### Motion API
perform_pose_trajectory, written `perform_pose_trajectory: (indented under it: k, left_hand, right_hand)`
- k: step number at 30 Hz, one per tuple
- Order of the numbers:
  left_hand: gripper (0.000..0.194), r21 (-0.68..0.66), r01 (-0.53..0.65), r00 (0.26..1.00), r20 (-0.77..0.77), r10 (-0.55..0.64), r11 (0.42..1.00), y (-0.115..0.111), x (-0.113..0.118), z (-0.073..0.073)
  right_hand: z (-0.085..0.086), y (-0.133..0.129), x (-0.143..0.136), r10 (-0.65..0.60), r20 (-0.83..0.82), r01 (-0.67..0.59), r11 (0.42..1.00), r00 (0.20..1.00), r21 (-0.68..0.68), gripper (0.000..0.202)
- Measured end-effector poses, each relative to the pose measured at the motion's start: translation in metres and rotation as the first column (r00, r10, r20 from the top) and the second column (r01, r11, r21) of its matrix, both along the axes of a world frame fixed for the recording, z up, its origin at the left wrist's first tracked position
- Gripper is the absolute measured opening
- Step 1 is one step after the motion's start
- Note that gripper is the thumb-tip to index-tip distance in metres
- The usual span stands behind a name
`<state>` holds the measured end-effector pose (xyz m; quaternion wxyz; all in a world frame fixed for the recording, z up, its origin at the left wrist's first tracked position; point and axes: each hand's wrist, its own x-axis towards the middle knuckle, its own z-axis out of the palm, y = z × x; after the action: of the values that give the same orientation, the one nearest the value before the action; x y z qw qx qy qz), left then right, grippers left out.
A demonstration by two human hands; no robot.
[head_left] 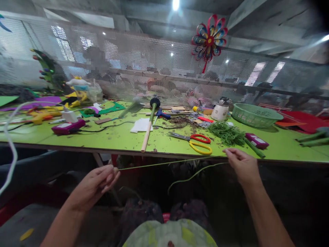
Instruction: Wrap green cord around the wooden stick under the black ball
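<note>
A thin green strand [159,164] stretches across the lower middle of the frame, pulled almost straight just in front of the table edge. At its left end, in the lower left, the left hand [101,180] pinches it, thumb and fingertips closed together. At the other end, right of centre, the right hand [244,166] grips it between thumb and forefinger, the other fingers curled in. A second, slack length [194,176] trails leftward from below the right hand and droops in the lower centre – whether it is part of the same strand, I cannot tell.

Above the strand, right of centre on the lime-green table [118,142], lie scissors [190,138] with one red and one yellow handle loop. To their right sits a tangled heap of green strands [227,133], with a green stick [255,148] and a small purple box [257,141] just beside it. A green basket [257,116] stands behind them, toward the right of the frame, with a pale jar [220,110] to its left. In the middle, a dark-headed stick [147,137] points toward the near edge – its lower part bare wood – beside some white paper [138,125]
</note>
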<state>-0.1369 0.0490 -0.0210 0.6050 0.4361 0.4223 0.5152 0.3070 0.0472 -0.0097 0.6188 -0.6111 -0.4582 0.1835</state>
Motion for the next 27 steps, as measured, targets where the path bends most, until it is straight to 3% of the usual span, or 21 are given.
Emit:
perform_pose_trajectory:
  k: [2,4,5,6,7,8,9,12,14,15,18,19,20,21,22,24,25,27]
  left_hand:
    - [0.035,0.051,-0.019,1.0,-0.003,0.02,0.999,0.002,-0.015,-0.002]
    - [0.034,0.085,-0.126,0.992,-0.001,0.127,0.988,0.007,-0.017,0.003]
    - [0.034,0.097,-0.151,0.988,-0.015,0.153,0.984,0.01,-0.013,0.008]
    - [0.034,0.1,-0.139,0.989,-0.037,0.144,0.985,0.012,-0.005,0.015]
    - [0.031,0.112,-0.114,0.989,-0.081,0.124,0.987,0.014,0.007,0.023]
    - [0.03,0.14,-0.053,0.972,-0.218,0.083,0.989,0.016,0.022,0.032]
    - [0.033,0.175,-0.003,0.939,-0.339,0.063,0.985,0.017,0.039,0.042]
    - [0.035,0.278,0.171,0.817,-0.576,0.021,0.945,0.02,0.093,0.072]
    - [0.034,0.424,0.329,0.736,-0.675,0.052,0.843,0.023,0.124,0.088]
    - [0.033,0.467,0.38,0.706,-0.704,0.076,0.799,0.026,0.135,0.095]
    - [0.029,0.477,0.472,0.647,-0.759,0.077,0.741,0.035,0.149,0.11]
    - [0.028,0.455,0.509,0.632,-0.774,0.04,0.73,0.039,0.147,0.113]
    - [0.028,0.423,0.551,0.62,-0.785,-0.013,0.719,0.042,0.14,0.115]
    - [0.028,0.379,0.603,0.603,-0.793,-0.09,0.702,0.046,0.13,0.117]
    - [0.027,0.308,0.656,0.567,-0.804,-0.18,0.689,0.049,0.118,0.118]
    - [0.028,0.244,0.619,0.583,-0.78,-0.228,0.747,0.055,0.087,0.115]
    - [0.028,0.228,0.58,0.6,-0.769,-0.221,0.782,0.058,0.07,0.112]
    - [0.029,0.229,0.496,0.65,-0.738,-0.183,0.838,0.064,0.037,0.102]
  right_hand:
    - [-0.011,-0.005,0.002,-0.217,-0.028,0.218,0.974,0.976,0.064,0.029]
    - [-0.019,-0.013,-0.008,-0.265,0.021,0.265,0.964,0.964,0.032,0.028]
    - [-0.02,-0.017,-0.018,-0.185,0.094,0.189,0.981,0.978,-0.031,0.026]
    - [-0.019,-0.021,-0.029,-0.023,0.162,0.041,0.993,0.987,-0.109,0.025]
    - [-0.015,-0.024,-0.041,0.15,0.212,-0.121,0.982,0.966,-0.142,0.021]
    - [-0.008,-0.027,-0.054,0.285,0.264,-0.253,0.956,0.921,-0.149,0.018]
    - [0.0,-0.029,-0.067,0.366,0.305,-0.342,0.931,0.879,-0.131,0.015]
    - [0.028,-0.025,-0.106,0.421,0.371,-0.464,0.886,0.828,0.03,0.014]
    - [0.041,-0.016,-0.129,0.489,0.266,-0.525,0.846,0.831,0.086,0.027]
    - [0.045,-0.011,-0.139,0.575,0.167,-0.593,0.801,0.801,0.087,0.034]
    - [0.044,0.005,-0.152,0.815,-0.172,-0.828,0.56,0.553,-0.006,0.02]
    - [0.041,0.009,-0.149,0.816,-0.248,-0.846,0.533,0.522,-0.028,0.019]
    - [0.038,0.011,-0.142,0.789,-0.298,-0.833,0.552,0.537,-0.039,0.023]
    - [0.034,0.012,-0.131,0.743,-0.319,-0.789,0.614,0.589,-0.027,0.025]
    - [0.031,0.011,-0.116,0.665,-0.342,-0.702,0.712,0.664,0.021,0.024]
    - [0.024,0.008,-0.082,0.456,-0.38,-0.455,0.885,0.805,0.099,0.019]
    - [0.021,0.005,-0.063,0.353,-0.401,-0.329,0.935,0.845,0.128,0.018]
    - [0.014,-0.001,-0.031,0.261,-0.429,-0.212,0.964,0.865,0.159,0.015]
